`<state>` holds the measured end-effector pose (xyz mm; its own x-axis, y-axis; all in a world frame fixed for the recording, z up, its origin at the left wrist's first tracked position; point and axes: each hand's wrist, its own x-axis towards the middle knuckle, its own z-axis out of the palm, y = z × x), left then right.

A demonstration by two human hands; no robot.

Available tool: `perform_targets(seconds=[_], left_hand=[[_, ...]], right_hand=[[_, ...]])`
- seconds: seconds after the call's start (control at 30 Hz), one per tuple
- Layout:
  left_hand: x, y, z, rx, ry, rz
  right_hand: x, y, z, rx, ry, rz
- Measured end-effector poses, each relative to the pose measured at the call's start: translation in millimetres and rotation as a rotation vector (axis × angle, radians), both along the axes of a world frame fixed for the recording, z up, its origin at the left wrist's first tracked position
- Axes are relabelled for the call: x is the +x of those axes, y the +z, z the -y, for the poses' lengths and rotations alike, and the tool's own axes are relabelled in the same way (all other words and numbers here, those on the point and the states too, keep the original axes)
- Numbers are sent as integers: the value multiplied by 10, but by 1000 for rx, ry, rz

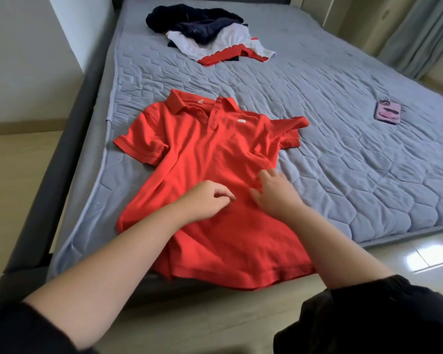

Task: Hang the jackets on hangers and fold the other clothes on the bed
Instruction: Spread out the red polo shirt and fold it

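The right hand's [276, 192] fingers [266, 175] lie spread and flat on the shirt's [210, 149] middle. Just left of them, the left hand's [205, 200] fingers [224, 196] curl loosely, tips on the fabric; whether they pinch it cannot be told. The shirt lies front-up on the bed [343, 175], hem over the edge. Beyond its collar lies a pile [205, 29]; to its right, a phone [388, 112].
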<state>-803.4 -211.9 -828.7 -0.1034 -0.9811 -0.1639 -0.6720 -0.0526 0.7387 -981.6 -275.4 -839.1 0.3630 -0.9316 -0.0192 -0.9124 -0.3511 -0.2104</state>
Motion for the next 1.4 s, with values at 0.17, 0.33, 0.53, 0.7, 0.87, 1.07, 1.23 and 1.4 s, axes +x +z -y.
perform_targets(seconds=[0.17,0.33,0.53,0.7,0.87,1.07,1.23,1.4], left_hand=[[399,-172,67,-14,132,166],[736,-145,429,-327,330,179],[1388,-86,1341,-464,633,338],[1826,-275,1825,24,773,385],[2107,-411,2158,14,831,241],[2324,-431,2343,25,923,26],[2353,-228,2434,125,830,307],[2307,139,2718,-115,984,400]], right_hand=[[341,-311,-51,-42,103,-87],[739,-245,494,-153,90,48],[1110,-79,1538,-85,44,105],[1042,-131,2223,104,-142,186],[1143,-95,2632,194,-271,247],[1201,-175,2909,243,-272,212],[1284,55,3090,264,-285,-25],[1366,376,3385,65,-411,339]])
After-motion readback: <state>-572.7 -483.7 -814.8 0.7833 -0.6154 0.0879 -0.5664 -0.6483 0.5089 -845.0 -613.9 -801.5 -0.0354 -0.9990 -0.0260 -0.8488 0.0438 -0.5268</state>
